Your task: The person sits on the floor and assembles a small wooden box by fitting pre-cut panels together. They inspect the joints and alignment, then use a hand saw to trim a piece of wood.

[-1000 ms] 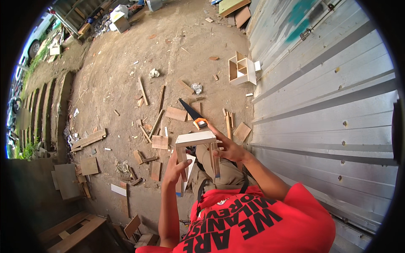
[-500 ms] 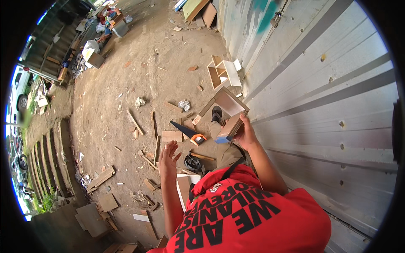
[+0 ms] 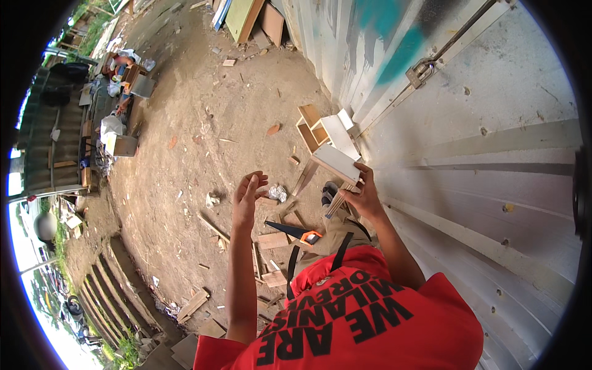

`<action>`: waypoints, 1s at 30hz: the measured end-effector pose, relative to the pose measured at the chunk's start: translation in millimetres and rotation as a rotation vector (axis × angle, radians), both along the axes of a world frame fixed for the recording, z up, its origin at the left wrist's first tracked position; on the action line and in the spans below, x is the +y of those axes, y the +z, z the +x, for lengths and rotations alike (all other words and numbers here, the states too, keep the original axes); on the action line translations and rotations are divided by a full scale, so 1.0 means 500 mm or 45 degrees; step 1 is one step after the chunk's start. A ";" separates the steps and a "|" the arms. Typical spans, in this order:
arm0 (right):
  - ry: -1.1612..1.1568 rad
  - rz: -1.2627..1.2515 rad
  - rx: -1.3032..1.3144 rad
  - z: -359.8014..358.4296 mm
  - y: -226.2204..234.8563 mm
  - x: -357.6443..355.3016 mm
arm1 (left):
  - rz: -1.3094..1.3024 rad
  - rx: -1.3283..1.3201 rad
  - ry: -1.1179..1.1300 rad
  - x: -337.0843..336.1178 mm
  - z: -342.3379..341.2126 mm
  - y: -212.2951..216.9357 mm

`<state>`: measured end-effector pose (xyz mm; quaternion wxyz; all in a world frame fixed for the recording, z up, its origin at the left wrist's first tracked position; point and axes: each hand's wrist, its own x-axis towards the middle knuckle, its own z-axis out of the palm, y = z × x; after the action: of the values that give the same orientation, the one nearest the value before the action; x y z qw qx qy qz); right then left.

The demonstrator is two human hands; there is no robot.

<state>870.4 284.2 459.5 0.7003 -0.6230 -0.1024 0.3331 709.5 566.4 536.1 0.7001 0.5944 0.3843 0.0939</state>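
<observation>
My right hand (image 3: 364,197) grips a small wooden stool-like piece (image 3: 335,163), a pale flat board with thin legs hanging under it, held up close to the corrugated metal wall (image 3: 481,185). My left hand (image 3: 248,198) is raised with its fingers apart and holds nothing. Below and between my hands, a handsaw with a black blade and orange handle (image 3: 296,233) lies on the dirt among wood offcuts (image 3: 271,242). A small open wooden box shelf (image 3: 317,127) stands on the ground by the wall, just beyond the held piece.
Dirt ground (image 3: 197,123) is littered with wood scraps and sticks. Boards (image 3: 246,18) lean on the wall at the far end. A cluttered work area (image 3: 117,92) with boxes sits at the far left. Planks (image 3: 123,296) lie lined up at lower left.
My left hand let go of the wooden piece and lifted away, open. My right hand carried the piece to the right toward the wall. The view swung toward the wall.
</observation>
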 end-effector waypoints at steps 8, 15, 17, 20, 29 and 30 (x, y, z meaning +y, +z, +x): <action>-0.168 0.030 -0.014 0.031 0.023 0.090 | -0.235 0.193 -0.038 0.072 0.100 -0.071; -0.716 -0.221 0.038 0.106 -0.025 0.136 | -0.185 0.208 -0.527 0.220 0.304 -0.085; -0.880 -0.301 0.030 0.124 -0.050 0.163 | -0.144 0.196 -0.749 0.287 0.376 -0.118; -1.267 -0.035 0.334 0.109 -0.084 0.248 | -0.145 0.285 -1.030 0.390 0.488 -0.183; -2.109 0.235 0.833 -0.060 -0.187 0.625 | 0.284 0.642 -1.779 0.743 0.765 -0.343; -2.120 0.132 0.811 -0.062 -0.198 0.650 | 0.306 0.619 -1.736 0.757 0.792 -0.359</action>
<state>839.2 609.4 360.4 0.7378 -0.3408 0.5677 -0.1313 1105.2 944.8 356.6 0.4280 0.7781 0.0607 -0.4557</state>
